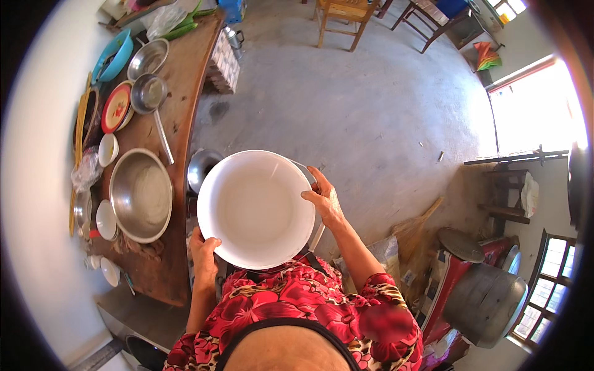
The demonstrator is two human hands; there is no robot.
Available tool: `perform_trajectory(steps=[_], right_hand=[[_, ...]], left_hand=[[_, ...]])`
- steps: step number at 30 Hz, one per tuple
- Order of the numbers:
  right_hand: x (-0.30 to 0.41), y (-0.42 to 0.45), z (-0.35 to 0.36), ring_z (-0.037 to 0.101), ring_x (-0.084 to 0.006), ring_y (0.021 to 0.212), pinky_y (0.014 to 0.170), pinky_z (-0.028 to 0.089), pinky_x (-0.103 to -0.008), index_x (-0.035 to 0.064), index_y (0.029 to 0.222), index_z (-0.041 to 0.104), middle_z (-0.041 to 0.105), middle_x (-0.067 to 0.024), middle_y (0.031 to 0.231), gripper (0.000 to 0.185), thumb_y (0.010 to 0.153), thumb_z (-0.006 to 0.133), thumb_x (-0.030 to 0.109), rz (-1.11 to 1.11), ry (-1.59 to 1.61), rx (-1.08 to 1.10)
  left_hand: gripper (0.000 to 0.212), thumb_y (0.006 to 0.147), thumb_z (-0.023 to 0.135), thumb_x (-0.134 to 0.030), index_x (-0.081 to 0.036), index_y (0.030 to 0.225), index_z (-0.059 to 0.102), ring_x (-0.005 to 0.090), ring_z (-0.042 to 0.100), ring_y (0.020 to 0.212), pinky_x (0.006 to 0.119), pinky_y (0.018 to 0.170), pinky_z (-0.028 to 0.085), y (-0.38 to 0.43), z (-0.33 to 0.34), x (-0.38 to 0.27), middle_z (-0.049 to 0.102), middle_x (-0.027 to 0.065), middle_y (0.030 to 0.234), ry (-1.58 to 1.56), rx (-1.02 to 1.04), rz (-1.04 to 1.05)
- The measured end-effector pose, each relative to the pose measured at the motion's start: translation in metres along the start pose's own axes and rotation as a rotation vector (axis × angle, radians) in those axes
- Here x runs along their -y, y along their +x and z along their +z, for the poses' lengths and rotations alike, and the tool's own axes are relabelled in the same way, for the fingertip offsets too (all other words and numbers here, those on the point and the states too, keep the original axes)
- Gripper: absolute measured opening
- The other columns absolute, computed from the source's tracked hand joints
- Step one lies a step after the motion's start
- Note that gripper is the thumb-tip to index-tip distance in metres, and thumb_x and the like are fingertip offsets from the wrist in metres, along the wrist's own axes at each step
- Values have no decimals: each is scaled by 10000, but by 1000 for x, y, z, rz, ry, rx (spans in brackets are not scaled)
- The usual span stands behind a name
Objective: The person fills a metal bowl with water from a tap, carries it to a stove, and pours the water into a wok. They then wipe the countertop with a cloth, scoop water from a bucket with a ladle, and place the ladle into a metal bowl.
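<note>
A white plastic bucket [257,211] is held in front of my body, its round mouth facing up towards me. My left hand [204,255] grips the rim at the lower left, thumb on top. On the right side, my right hand [325,197] clasps the rim with the thumb inside and the fingers outside. The wire handle with its pale grip [317,236] hangs down on the right. Inside, the bottom looks pale; I cannot tell whether it holds liquid. Left of the bucket, a large metal basin [141,195] rests on the wooden table [174,259].
Along the table lie a metal ladle [149,92], a metal bowl [148,60], a blue plastic basin [112,55], a red-rimmed plate [116,106] and several white bowls. A metal pot [204,169] sits below the table edge. A broom [417,227] and a wooden chair [345,16] stand on the concrete floor.
</note>
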State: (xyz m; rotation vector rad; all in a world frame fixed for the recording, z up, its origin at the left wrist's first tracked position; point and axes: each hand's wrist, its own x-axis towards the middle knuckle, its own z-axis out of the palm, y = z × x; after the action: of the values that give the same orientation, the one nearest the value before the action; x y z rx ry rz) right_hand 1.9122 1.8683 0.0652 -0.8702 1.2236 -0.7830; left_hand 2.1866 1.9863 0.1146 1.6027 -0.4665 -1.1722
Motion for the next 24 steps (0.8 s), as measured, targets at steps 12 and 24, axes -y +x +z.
perform_trajectory(steps=[12,24], right_hand=[[63,74,-117,483,-130,742,660,386,-265,13,1350,299,538,-58,859,725,691,585,105,-8,109,-331],[125,141,-305,463,-73,642,585,355,-225,36,1301,405,508,23,717,630,707,594,131,-167,285,-591]], left_hand=[[313,595,579,-85,43,869,502,143,524,682,277,633,447,151,176,-37,544,89,794,73,351,18],[368,574,604,-108,60,882,493,156,525,687,281,624,456,223,437,-75,543,104,803,166,595,17]])
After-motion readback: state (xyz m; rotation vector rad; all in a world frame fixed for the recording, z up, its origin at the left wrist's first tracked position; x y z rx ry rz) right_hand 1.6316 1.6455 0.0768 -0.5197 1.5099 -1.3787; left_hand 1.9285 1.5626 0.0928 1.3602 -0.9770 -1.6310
